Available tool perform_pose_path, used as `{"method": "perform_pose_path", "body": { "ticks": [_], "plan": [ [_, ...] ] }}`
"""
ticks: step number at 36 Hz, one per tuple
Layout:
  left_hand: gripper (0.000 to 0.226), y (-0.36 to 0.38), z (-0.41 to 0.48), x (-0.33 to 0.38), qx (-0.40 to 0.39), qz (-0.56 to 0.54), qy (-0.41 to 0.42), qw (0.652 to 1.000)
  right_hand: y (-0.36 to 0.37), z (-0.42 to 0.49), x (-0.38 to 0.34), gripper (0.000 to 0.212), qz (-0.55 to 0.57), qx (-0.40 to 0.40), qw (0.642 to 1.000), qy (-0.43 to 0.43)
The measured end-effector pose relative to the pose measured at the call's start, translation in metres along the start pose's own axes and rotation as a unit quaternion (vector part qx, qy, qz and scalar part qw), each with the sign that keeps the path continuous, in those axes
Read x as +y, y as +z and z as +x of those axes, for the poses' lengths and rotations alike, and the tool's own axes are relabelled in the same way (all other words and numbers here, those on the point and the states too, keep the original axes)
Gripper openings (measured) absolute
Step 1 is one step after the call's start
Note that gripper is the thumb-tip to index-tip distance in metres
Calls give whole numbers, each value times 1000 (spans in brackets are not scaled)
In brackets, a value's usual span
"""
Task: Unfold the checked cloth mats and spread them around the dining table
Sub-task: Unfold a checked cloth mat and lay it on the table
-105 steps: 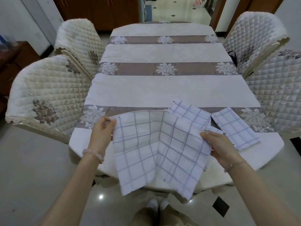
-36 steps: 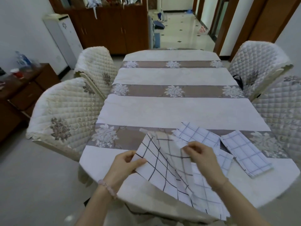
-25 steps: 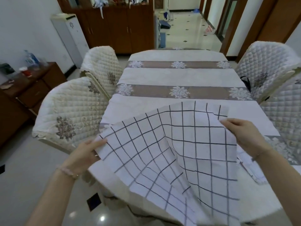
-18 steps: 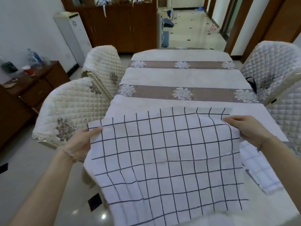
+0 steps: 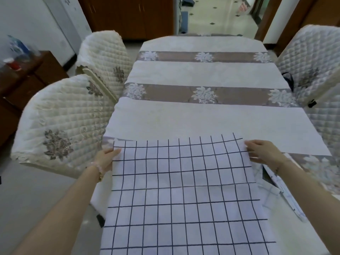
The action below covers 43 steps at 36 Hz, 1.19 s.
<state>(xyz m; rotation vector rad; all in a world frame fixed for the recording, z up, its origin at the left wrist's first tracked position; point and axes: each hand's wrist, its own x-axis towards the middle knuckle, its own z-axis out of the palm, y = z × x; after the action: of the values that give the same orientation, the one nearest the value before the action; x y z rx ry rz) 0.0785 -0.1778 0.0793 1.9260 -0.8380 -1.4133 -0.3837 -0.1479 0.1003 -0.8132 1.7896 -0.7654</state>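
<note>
checked mat point(image 5: 184, 190) unfolded, flat on near end of worktop point(image 5: 202, 122) | left grip point(image 5: 107, 159) and right grip point(image 5: 261, 151) each pinch a far corner | folded mats point(image 5: 281, 188) at right not yet spread

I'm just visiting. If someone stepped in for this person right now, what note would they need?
Left hand pinches the far left corner of the white cloth mat with dark checks; right hand pinches its far right corner.
The mat is unfolded, spread over the near end of the dining table with the striped tablecloth.
Done: one mat unfolded. Left: release it, then unfold and place the folded pale checked mats under the right forearm.
</note>
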Motion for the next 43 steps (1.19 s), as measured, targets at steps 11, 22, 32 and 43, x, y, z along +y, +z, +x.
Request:
{"method": "perform_pose_path", "body": {
  "ticks": [11, 22, 32, 43],
  "plan": [
    [9, -14, -42, -63, 1, 81, -16, 997, -8, -45, 43, 29, -43, -2, 999, 11],
    [15, -1, -66, -89, 113, 78, 73, 988, 11, -78, 75, 19, -35, 96, 994, -36],
    [13, -32, -148, -71, 207, -63, 212, 953, 15, -138, 35, 13, 7, 98, 977, -189],
    [9, -116, -241, -136, 345, -136, 170, 913, 105, -157, -1, 17, 3, -30, 965, -262]
  ]
}}
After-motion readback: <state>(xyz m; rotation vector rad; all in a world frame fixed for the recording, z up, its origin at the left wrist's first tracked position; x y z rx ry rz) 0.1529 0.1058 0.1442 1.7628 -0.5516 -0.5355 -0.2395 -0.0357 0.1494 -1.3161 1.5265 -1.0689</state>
